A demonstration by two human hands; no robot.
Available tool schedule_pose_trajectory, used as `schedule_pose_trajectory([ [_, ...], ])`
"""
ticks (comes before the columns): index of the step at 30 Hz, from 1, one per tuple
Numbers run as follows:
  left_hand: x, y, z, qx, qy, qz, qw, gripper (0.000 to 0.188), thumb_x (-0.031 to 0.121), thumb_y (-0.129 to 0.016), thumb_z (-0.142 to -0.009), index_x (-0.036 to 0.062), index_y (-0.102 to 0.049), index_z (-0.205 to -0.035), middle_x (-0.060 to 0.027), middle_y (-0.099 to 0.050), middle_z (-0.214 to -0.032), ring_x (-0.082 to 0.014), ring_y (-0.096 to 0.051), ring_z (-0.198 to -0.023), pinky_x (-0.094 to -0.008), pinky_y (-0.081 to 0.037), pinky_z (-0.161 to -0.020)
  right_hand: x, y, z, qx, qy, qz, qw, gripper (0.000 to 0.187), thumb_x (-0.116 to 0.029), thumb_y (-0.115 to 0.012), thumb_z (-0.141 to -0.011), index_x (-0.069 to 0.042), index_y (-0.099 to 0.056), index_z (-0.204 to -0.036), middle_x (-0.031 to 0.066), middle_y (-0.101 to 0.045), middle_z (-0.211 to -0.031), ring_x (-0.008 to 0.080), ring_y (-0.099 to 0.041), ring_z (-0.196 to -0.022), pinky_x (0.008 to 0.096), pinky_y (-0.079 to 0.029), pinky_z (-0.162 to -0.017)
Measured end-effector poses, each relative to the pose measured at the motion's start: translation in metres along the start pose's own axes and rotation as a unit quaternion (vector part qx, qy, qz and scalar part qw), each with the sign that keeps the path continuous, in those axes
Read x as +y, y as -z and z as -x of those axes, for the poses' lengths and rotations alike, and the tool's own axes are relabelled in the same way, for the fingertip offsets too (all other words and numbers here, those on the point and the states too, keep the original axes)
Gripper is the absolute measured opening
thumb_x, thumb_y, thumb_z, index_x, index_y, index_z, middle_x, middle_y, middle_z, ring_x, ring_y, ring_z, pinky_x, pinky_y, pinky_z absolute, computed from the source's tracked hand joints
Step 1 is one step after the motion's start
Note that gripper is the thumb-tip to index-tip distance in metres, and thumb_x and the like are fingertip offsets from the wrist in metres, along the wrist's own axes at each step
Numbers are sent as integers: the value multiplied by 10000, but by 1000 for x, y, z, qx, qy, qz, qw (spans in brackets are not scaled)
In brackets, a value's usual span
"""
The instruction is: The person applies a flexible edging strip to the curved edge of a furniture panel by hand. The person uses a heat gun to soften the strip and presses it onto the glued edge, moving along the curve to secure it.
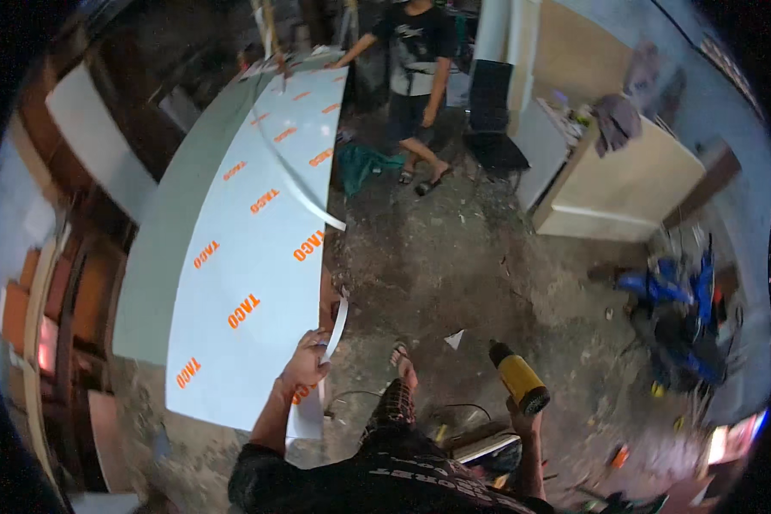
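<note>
Gripping a yellow-and-black tool (521,382), the right hand (524,418) hangs above the floor (463,278). Across from me, the left hand (303,364) has its fingers closed around a white strip (340,324) at the white board (270,253)'s edge.

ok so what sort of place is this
Probably a woodworking or furniture workshop: a large white panel lies flat at the person's left, the right hand holds a yellow-and-black tool, and another white board stands beyond.

The hands (307,361) could pass above the floor (454,274) (white strip (303,195) obstructs the board (223,265)).
</note>
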State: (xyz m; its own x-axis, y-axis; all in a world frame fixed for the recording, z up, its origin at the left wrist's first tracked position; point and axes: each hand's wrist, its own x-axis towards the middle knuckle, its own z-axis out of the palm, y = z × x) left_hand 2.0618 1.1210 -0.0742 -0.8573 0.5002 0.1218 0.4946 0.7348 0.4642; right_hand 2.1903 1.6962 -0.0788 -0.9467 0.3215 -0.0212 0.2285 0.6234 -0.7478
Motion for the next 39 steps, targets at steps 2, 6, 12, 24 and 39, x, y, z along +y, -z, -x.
schedule_pose_trajectory([
  [2, 0, 12, 7, 13, 7, 22, 1000, 430, 136, -623, -718, -8, -603, -1123, -162, -462, -1367, -337, -348, -1328, -462, -228, -1132, 10, -23, -64, -44, 23, -2, 999, 248, -216, -681, -811, -51, -628, -988, 78, -620, -819, 191, -599, -770, 353, -488, -675],
  [6, 24, 42, 11, 45, 105, 61, 992, 311, 80, -601, -659, -12, -667, -948, -147, -475, -1367, -311, -352, -1343, -479, -249, -1127, -85, -65, -177, -103, -20, -82, 991, 201, -208, -670, -830, -43, -635, -939, 62, -623, -843, 168, -589, -787, 340, -485, -663],
  [12, 36, 49, 5, 6, 178, 34, 983, 233, 83, -582, -683, 6, -670, -884, -134, -494, -1365, -284, -380, -1342, -498, -249, -1136, -201, -135, -338, -245, 39, -69, 966, 271, -226, -682, -844, -22, -646, -1019, 71, -665, -962, 195, -612, -900, 370, -487, -798],
  [24, 54, 39, -34, 28, 366, 5, 930, 247, 143, -619, -777, 67, -703, -996, -46, -470, -1411, -205, -349, -1359, -450, -225, -1166, -450, -306, -495, -395, 342, -120, 845, 444, -120, -644, -887, -7, -507, -1294, 100, -617, -1135, 200, -583, -1021, 347, -451, -882],
  [39, 83, 6, -98, -60, 662, -91, 742, 265, 185, -630, -747, 71, -713, -971, -25, -493, -1403, -172, -374, -1344, -442, -254, -1145, -396, -449, -654, -556, 217, -25, 802, 628, -187, -784, -738, 69, -483, -1227, 179, -571, -1188, 295, -550, -1120, 380, -432, -951],
])
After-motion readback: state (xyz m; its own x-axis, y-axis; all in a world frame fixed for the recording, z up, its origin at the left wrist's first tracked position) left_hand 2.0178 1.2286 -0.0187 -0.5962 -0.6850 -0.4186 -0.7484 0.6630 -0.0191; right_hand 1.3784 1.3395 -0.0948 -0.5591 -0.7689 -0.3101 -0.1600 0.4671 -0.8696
